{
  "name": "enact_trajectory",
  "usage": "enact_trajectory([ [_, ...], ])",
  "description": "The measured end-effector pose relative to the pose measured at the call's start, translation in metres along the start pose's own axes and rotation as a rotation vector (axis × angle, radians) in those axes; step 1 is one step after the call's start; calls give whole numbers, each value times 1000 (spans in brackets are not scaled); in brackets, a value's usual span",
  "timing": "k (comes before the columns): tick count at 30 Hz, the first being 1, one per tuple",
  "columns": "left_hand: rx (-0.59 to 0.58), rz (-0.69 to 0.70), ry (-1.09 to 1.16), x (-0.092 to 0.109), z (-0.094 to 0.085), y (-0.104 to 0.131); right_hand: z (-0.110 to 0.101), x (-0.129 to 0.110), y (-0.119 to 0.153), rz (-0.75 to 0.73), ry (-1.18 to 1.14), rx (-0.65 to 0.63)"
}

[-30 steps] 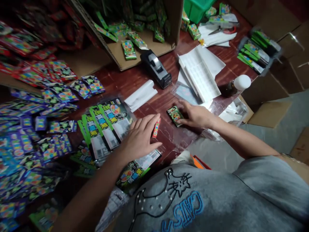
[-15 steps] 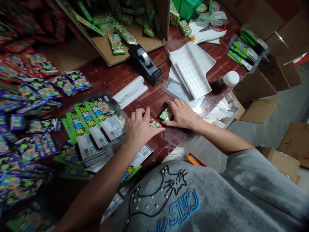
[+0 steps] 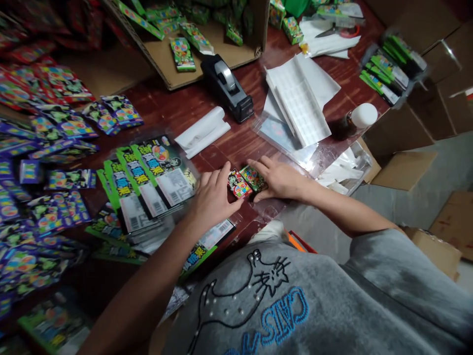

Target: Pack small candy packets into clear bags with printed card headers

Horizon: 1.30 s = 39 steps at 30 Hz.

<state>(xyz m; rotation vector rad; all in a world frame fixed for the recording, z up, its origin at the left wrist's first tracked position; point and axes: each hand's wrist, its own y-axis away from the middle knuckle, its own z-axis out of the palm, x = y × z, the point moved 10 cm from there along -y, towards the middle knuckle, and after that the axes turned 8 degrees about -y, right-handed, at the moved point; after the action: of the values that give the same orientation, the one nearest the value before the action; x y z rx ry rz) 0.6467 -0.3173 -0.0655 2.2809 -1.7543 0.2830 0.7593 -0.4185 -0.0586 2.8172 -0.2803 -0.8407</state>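
My left hand (image 3: pixel 214 195) grips a small red candy box (image 3: pixel 240 184) between thumb and fingers, its printed face up on the dark red tabletop (image 3: pixel 218 153). Against it, side by side, lies a small green candy box (image 3: pixel 253 177). My right hand (image 3: pixel 280 178) closes round that green box from the right, covering part of it. Beside my left wrist, several printed black-and-green packets (image 3: pixel 173 190) are fanned out in a stack. Another such packet (image 3: pixel 212 241) is partly under my left forearm.
A black tape dispenser (image 3: pixel 227 88) and a folded white paper (image 3: pixel 203 132) lie beyond my hands. White label sheets (image 3: pixel 299 98) and a white-capped bottle (image 3: pixel 364 116) are to the right. Purple candy packs (image 3: pixel 59 212) crowd the left. A cardboard box (image 3: pixel 162 74) holds green boxes.
Both hands have brought the two small boxes together, edge to edge. More of the red box's face now shows. The whole view has shifted slightly.
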Motion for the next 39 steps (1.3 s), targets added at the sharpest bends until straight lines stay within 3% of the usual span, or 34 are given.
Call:
enact_trajectory([
  [3, -12, 31, 43, -2, 2, 4, -6, -1, -5, -186, 15, -6],
  [6, -24, 39, 57, -3, 3, 5, 3, 0, -14, -349, -56, -97],
  [10, -20, 30, 71, -2, 3, 4, 9, 4, -28, -375, -153, -41],
  [14, -3, 25, 96, -2, 2, 5, 9, 1, -24, -397, -122, -1],
  [17, 19, 12, 87, -1, 1, 7, -5, 13, -23, -193, 37, 98],
  [20, 45, -14, 65, 0, 2, 9, -24, 43, -13, 297, 125, 280],
  [22, 57, -38, 54, 1, 3, 9, -16, 46, -2, 507, 90, 283],
  [23, 62, -49, 51, 1, 4, 9, -7, 40, 0, 526, 55, 243],
  [26, 70, -62, 57, 2, 7, 9, 10, 17, 5, 421, -49, 135],
  [29, 65, -56, 84, 2, 4, 11, -7, 12, 8, 254, -71, 146],
  [31, 68, -38, 87, 3, -6, 19, -21, 6, 0, 4, -68, 126],
  [33, 82, -18, 58, 3, -19, 37, -21, -3, -10, -284, -86, 39],
  [35, 82, -27, 13, 0, -29, 64, -8, -6, -20, -478, -132, -70],
  [39, 16, -140, -67, -15, -21, 125, 20, -5, -36, -625, -204, -100],
])
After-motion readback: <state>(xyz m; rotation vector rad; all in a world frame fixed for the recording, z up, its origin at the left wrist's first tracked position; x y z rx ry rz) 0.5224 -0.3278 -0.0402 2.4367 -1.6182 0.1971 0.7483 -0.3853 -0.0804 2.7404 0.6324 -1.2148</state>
